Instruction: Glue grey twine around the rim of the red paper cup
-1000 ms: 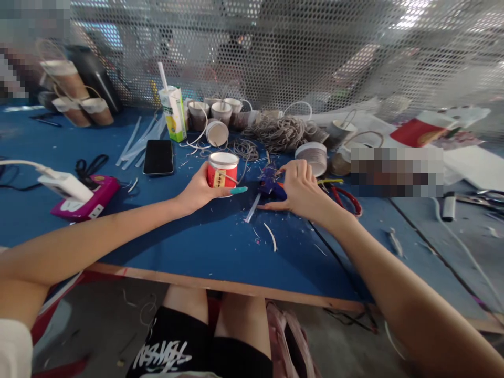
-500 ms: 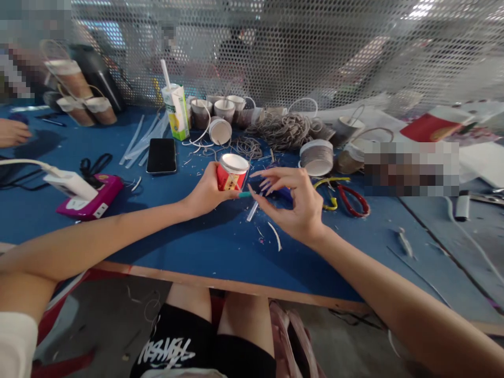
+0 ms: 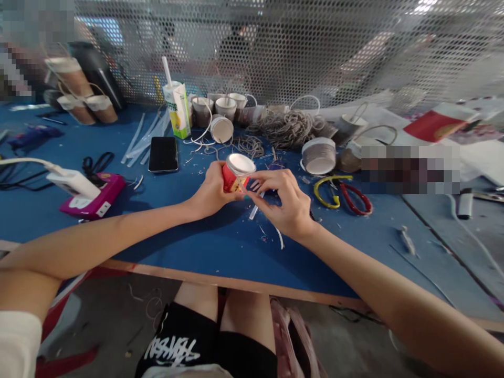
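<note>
My left hand [image 3: 214,191] is wrapped around a small red paper cup [image 3: 230,179] with a white rim, held tilted above the table. Its thumb lies along the lower front, where a bit of teal shows. A thin pale strand [image 3: 241,184] runs down the cup's side. At the cup's right side, my right hand [image 3: 284,202] has its thumb and fingertips drawn close together by the strand; what they pinch, if anything, is too small to make out. A clear glue stick [image 3: 254,211] lies on the table just under the right fingers.
Yellow-and-red-handled pliers [image 3: 343,195] lie to the right. Behind are cord-wrapped cups [image 3: 319,156], a tangle of grey cord [image 3: 285,128] and a drink carton [image 3: 178,111]. A phone [image 3: 163,154] and a purple power strip [image 3: 93,197] lie left, near a blue glue gun [image 3: 35,135].
My right hand has moved left to the cup, its fingers drawing closer together. The cup sits slightly further right in view. Another person's hand at the far left has gone from view.
</note>
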Available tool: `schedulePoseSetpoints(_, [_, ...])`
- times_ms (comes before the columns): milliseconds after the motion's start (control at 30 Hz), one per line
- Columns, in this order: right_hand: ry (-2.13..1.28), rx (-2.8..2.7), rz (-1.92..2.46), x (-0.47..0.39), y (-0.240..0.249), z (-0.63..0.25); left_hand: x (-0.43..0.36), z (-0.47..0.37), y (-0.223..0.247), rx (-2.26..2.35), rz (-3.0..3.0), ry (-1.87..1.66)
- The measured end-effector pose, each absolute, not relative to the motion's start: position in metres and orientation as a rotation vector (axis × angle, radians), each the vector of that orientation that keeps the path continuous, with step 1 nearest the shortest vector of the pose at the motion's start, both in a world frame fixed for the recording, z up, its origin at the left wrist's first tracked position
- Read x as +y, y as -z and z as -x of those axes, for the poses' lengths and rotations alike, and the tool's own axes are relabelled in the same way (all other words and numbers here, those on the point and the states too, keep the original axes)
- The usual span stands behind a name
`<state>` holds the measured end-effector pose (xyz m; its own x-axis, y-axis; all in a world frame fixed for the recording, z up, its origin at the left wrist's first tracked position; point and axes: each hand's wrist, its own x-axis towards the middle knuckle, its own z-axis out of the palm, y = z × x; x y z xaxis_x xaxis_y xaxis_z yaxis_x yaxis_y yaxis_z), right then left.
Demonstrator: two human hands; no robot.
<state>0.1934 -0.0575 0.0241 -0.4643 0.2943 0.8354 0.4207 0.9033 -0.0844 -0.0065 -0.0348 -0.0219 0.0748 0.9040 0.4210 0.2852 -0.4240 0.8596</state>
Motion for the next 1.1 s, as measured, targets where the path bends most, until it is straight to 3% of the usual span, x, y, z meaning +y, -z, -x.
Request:
schedulePoseSetpoints(500, [0.074,-2.022,0.546,-0.07,-0.032,-0.198,-0.038,0.006,0.012,1.227,-1.629,-1.345])
schedulePoseSetpoints(667, [0.126,-1.836,0.784,-0.054,-0.032,-0.208,-0.038,0.006,0.008,1.273,-1.477,-1.378])
schedulePoseSetpoints(800, [-0.042,-1.609,1.015,-0.026,-0.026,-0.227,-0.035,0.008,0.01,1.268,-1.353,-1.564])
schedulePoseSetpoints(967, [0.161,-1.426,1.116,-0.014,-0.03,-0.244,-0.028,0.009,0.011,1.202,-1.229,-1.783])
schedulePoseSetpoints(1100, [-0.233,-1.583,0.887,-0.027,-0.031,-0.238,-0.029,0.007,0.009,1.152,-1.186,-1.726])
